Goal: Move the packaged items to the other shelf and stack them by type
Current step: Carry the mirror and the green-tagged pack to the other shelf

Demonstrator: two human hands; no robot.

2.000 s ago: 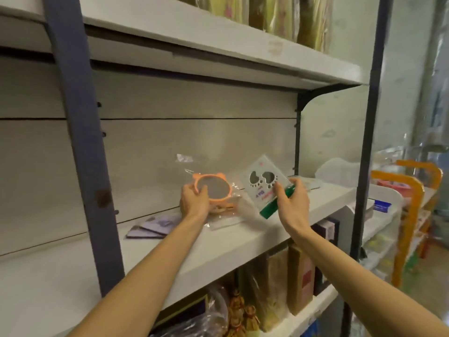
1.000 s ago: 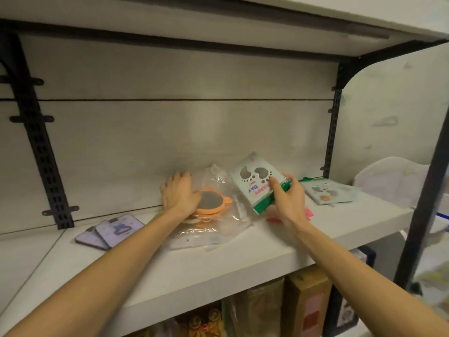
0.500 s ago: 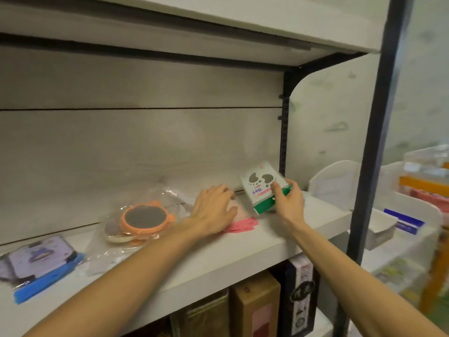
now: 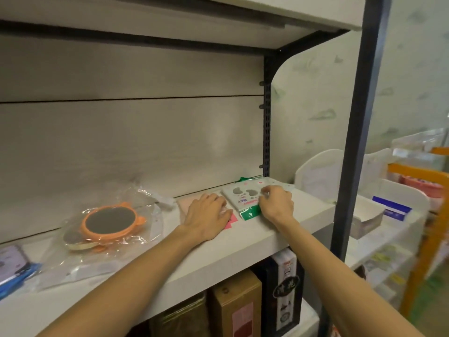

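Resting palm-down on a pink flat packet, the left hand is seen with its fingers laid out straight and relaxed, close to the front edge of the white shelf board. Just to its right, the white card packet with paw-shaped cut-outs and a green lower strip lies flat on the board, and it is pinched at its right side by the curled fingers of the right hand. Another packet of the same print is glimpsed under and behind it, reaching toward the black slotted upright at the back corner; how many lie stacked cannot be told. The green strip is set near the shelf's front edge, with a narrow band of bare board kept between it and the drop. To the right of the right hand the board ends shortly, beside the dark front post. To the left of the left hand, a strip of bare board is left before the orange round framed mirror in a clear plastic bag, whose loose wrapping spreads toward the front edge. Further left, a purple and blue packet is cut by the frame's border. Above both hands, open height is left under the upper shelf.
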